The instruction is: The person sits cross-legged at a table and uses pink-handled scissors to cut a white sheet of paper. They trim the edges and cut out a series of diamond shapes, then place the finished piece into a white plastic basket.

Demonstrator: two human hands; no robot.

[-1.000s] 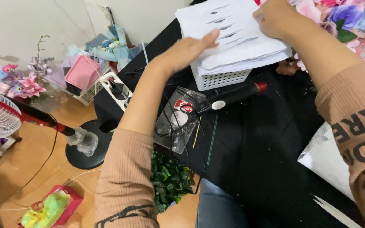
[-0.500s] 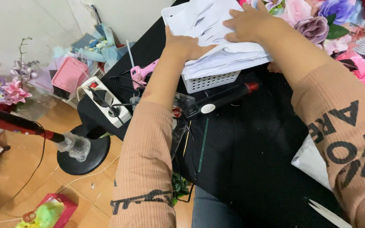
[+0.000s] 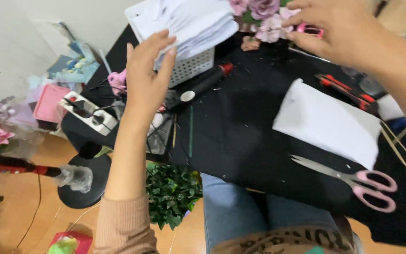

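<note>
Left hand (image 3: 147,80) lifted off the paper stack (image 3: 189,21), fingers spread, empty, just beside it at tabletop's far left corner; right hand (image 3: 341,30) shifted from stack to far edge, seemingly pinching small pink item (image 3: 310,31) near fabric flowers (image 3: 259,16)

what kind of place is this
Probably a home craft corner for making paper flowers: pink-handled scissors on a black table, pink and purple paper flowers, and a stack of cut white paper.
</note>
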